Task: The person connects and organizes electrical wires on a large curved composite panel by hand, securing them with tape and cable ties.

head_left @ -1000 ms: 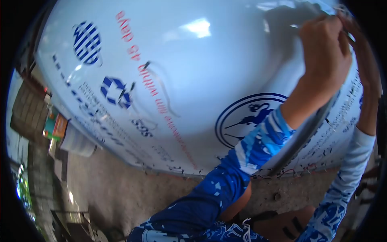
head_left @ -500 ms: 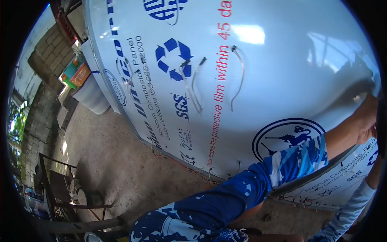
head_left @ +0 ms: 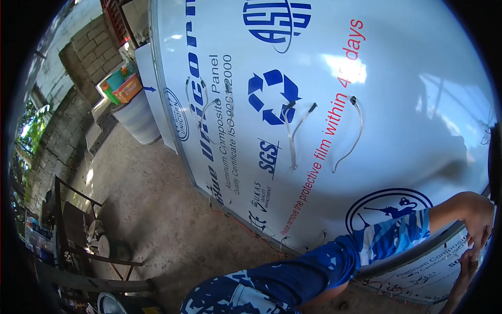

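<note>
My left hand (head_left: 475, 217) is at the right edge of the view, fingers bent downward, beyond the large white film-covered panel (head_left: 397, 136). Just beneath it, in shade, my right hand (head_left: 466, 264) has its fingers bunched close to the left fingertips. Both look closed; anything between them is too small to make out. Printed blue logos and red lettering cover the panel. Thin clear wires with dark tips (head_left: 360, 131) stick out of its face, with more wires (head_left: 297, 136) further left. A second printed panel (head_left: 423, 275) lies below my left forearm.
Orange and coloured packages (head_left: 127, 89) sit on a pale bin (head_left: 138, 118) at the upper left. A metal frame (head_left: 78, 209) stands on the concrete floor (head_left: 151, 193) at the left. Red and dark wires (head_left: 238, 221) run along the panel's lower edge.
The view has shifted, so the panel and its wires appear further right and lower. My left hand is lower in view and shows more fully, with my right hand's fingers now visible beneath it.
</note>
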